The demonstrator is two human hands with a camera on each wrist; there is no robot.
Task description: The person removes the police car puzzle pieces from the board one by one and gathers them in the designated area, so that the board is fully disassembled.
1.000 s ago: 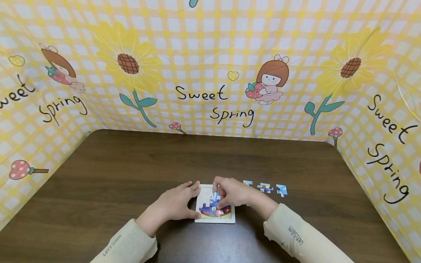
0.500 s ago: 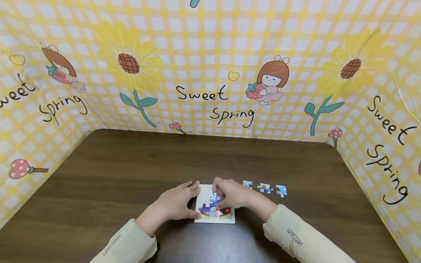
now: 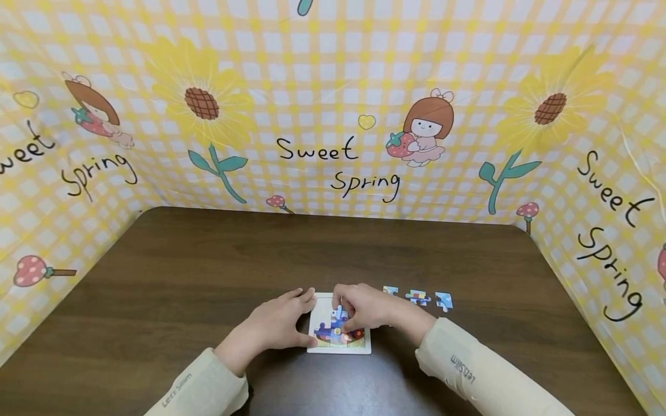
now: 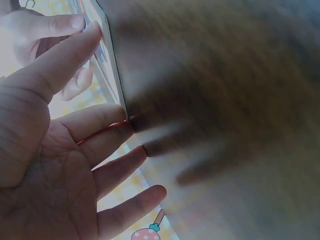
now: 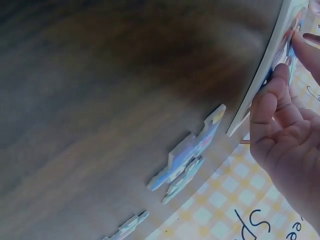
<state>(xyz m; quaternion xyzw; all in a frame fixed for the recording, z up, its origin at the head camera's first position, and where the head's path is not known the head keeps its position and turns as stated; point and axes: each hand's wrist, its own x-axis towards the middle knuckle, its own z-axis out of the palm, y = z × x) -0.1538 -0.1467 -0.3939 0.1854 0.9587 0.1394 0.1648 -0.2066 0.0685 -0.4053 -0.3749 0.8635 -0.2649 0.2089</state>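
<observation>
A white-framed jigsaw puzzle tray lies on the table, its lower and right parts filled with colourful pieces. My left hand rests along the tray's left side, thumb at the near corner and fingertips at the far corner. In the left wrist view its fingers are spread and fairly straight. Over the tray's right half, my right hand pinches a blue jigsaw piece between thumb and index finger, low among the fitted pieces. Its other fingers curl in, and the hand hides the tray's upper right part.
Loose jigsaw pieces lie right of the tray: one with yellow, a multicoloured one and a light blue one. A checked, printed cloth stands around the brown table at the back and sides.
The head view has shifted slightly. Both hands keep their places on the tray, the right still pinching the jigsaw piece.
</observation>
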